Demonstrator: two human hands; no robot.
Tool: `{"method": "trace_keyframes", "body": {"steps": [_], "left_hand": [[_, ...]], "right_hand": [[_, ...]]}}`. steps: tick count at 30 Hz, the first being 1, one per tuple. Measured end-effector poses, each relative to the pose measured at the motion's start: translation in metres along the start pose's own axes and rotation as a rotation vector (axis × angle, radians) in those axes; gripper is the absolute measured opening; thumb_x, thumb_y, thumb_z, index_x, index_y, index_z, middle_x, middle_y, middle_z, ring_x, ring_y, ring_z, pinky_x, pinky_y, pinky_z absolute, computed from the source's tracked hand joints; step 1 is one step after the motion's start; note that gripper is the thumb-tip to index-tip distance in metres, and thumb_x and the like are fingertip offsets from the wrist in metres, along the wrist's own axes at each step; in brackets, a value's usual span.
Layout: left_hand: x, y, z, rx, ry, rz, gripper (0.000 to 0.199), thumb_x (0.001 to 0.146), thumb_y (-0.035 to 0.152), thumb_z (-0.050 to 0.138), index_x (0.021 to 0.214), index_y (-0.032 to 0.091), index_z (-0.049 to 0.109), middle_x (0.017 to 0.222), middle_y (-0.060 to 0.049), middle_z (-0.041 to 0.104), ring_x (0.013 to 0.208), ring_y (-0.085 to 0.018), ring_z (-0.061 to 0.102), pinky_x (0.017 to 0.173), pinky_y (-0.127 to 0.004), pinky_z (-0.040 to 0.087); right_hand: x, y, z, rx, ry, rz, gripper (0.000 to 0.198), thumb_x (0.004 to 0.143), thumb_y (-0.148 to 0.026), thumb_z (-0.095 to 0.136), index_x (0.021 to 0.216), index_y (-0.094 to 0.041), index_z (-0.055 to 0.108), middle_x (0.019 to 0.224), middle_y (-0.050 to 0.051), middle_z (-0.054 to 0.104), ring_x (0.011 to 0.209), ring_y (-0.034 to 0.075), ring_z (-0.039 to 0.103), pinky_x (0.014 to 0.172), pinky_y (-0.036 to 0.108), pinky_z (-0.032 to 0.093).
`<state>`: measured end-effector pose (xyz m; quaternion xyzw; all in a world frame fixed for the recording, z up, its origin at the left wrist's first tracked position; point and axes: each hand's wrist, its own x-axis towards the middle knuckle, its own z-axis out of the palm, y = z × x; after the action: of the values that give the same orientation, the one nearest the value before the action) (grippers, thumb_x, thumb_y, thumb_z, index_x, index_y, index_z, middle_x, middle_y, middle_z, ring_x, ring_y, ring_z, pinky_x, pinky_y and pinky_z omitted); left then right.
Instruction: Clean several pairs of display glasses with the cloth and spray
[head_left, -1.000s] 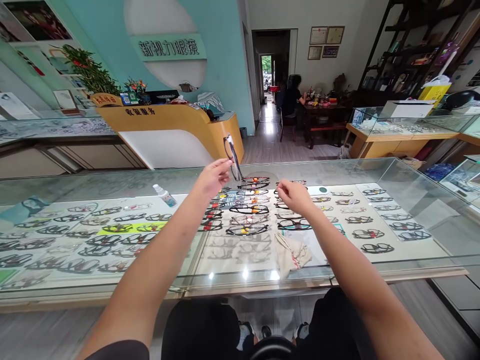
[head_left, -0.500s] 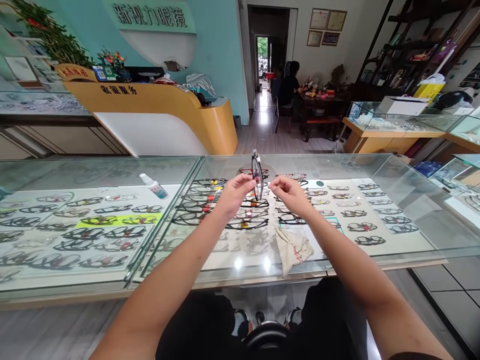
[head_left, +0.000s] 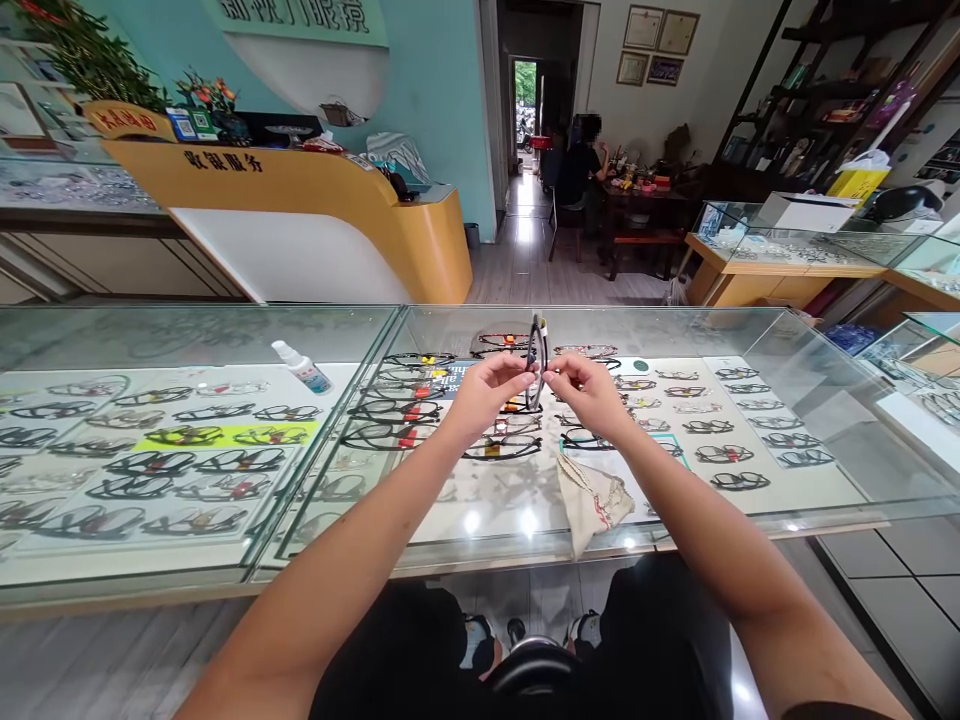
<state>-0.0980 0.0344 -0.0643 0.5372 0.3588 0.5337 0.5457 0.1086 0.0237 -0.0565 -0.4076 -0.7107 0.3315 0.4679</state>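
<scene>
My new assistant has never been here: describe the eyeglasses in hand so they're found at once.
Start at the long glass counter across the picture. Above it, the person's left hand and right hand meet at one dark-rimmed pair of eyeglasses. That pair stands upright, nearly edge-on, whereas the neighbouring pairs lie in rows below.

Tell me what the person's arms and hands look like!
The bare left hand and bare right hand have no gloves. The smooth, bare left forearm and right forearm show no watch or bracelet. A bit of dark sleeve shows on the right arm.
</scene>
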Motion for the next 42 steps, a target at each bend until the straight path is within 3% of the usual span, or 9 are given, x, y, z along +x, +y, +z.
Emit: {"method": "trace_keyframes", "body": {"steps": [5, 10, 14, 18, 23, 27, 30, 33, 42], "left_hand": [[0.000, -0.002, 0.000, 0.033, 0.039, 0.017, 0.049, 0.066, 0.056, 0.102, 0.093, 0.022, 0.080, 0.103, -0.006, 0.082, 0.097, -0.021, 0.074, 0.091, -0.035, 0.061], [0.002, -0.004, -0.006, 0.140, 0.113, 0.052, 0.052, 0.077, 0.063, 0.093, 0.103, 0.020, 0.082, 0.110, -0.010, 0.084, 0.094, -0.022, 0.074, 0.083, -0.035, 0.061], [0.003, -0.006, -0.011, 0.278, 0.118, 0.103, 0.045, 0.082, 0.058, 0.089, 0.104, 0.019, 0.085, 0.105, -0.010, 0.084, 0.088, -0.022, 0.073, 0.083, -0.037, 0.060], [0.003, -0.007, -0.010, 0.260, 0.099, 0.087, 0.046, 0.080, 0.058, 0.091, 0.104, 0.019, 0.084, 0.111, -0.011, 0.084, 0.098, -0.025, 0.076, 0.087, -0.038, 0.062], [0.003, -0.008, -0.008, 0.220, 0.101, 0.054, 0.051, 0.075, 0.060, 0.094, 0.102, 0.019, 0.082, 0.110, -0.012, 0.083, 0.099, -0.026, 0.076, 0.084, -0.038, 0.062], [0.002, -0.009, -0.007, 0.269, 0.020, 0.071, 0.048, 0.075, 0.059, 0.094, 0.101, 0.020, 0.085, 0.105, -0.010, 0.083, 0.097, -0.027, 0.077, 0.090, -0.042, 0.063], [0.000, -0.009, -0.005, 0.269, -0.010, 0.064, 0.049, 0.075, 0.059, 0.095, 0.103, 0.020, 0.085, 0.105, -0.010, 0.083, 0.097, -0.027, 0.077, 0.090, -0.042, 0.063], [-0.001, -0.008, -0.004, 0.270, -0.018, 0.058, 0.048, 0.076, 0.058, 0.094, 0.103, 0.020, 0.084, 0.107, -0.011, 0.083, 0.096, -0.027, 0.077, 0.089, -0.042, 0.063], [-0.001, -0.010, -0.002, 0.273, 0.014, 0.076, 0.048, 0.078, 0.061, 0.092, 0.102, 0.020, 0.084, 0.104, -0.010, 0.082, 0.097, -0.027, 0.076, 0.089, -0.042, 0.065]], "right_hand": [[0.002, 0.001, -0.005, -0.013, 0.048, -0.005, 0.028, 0.096, -0.052, 0.069, 0.089, -0.025, 0.067, 0.061, -0.006, 0.052, 0.059, 0.015, 0.045, 0.063, 0.031, 0.037], [0.004, 0.005, -0.022, -0.105, 0.221, 0.027, 0.024, 0.103, -0.047, 0.062, 0.098, -0.024, 0.067, 0.055, -0.007, 0.061, 0.051, 0.014, 0.051, 0.064, 0.031, 0.041], [0.005, 0.004, -0.032, -0.275, 0.427, -0.024, 0.026, 0.107, -0.048, 0.059, 0.107, -0.023, 0.070, 0.075, 0.001, 0.080, 0.059, 0.016, 0.064, 0.067, 0.032, 0.045], [0.004, 0.004, -0.030, -0.329, 0.498, -0.131, 0.026, 0.108, -0.045, 0.059, 0.122, -0.024, 0.068, 0.101, 0.005, 0.085, 0.071, 0.018, 0.071, 0.070, 0.034, 0.051], [0.000, 0.005, -0.018, -0.459, 0.305, -0.330, 0.024, 0.107, -0.035, 0.061, 0.128, -0.026, 0.068, 0.104, 0.003, 0.080, 0.070, 0.016, 0.069, 0.069, 0.032, 0.055], [-0.002, 0.006, -0.012, -0.633, 0.095, -0.404, 0.029, 0.109, -0.026, 0.056, 0.132, -0.028, 0.073, 0.124, 0.009, 0.078, 0.098, 0.022, 0.078, 0.076, 0.033, 0.059], [-0.001, 0.009, -0.010, -0.708, 0.100, -0.402, 0.030, 0.109, -0.026, 0.056, 0.133, -0.027, 0.075, 0.142, 0.012, 0.073, 0.128, 0.028, 0.073, 0.096, 0.039, 0.063], [-0.001, 0.012, -0.006, -0.722, 0.102, -0.374, 0.033, 0.108, -0.025, 0.056, 0.135, -0.026, 0.073, 0.150, 0.015, 0.068, 0.137, 0.032, 0.067, 0.112, 0.047, 0.059], [-0.001, 0.014, 0.001, -0.758, 0.059, -0.348, 0.035, 0.106, -0.024, 0.054, 0.135, -0.020, 0.071, 0.157, 0.021, 0.062, 0.139, 0.039, 0.060, 0.115, 0.058, 0.054]]}}
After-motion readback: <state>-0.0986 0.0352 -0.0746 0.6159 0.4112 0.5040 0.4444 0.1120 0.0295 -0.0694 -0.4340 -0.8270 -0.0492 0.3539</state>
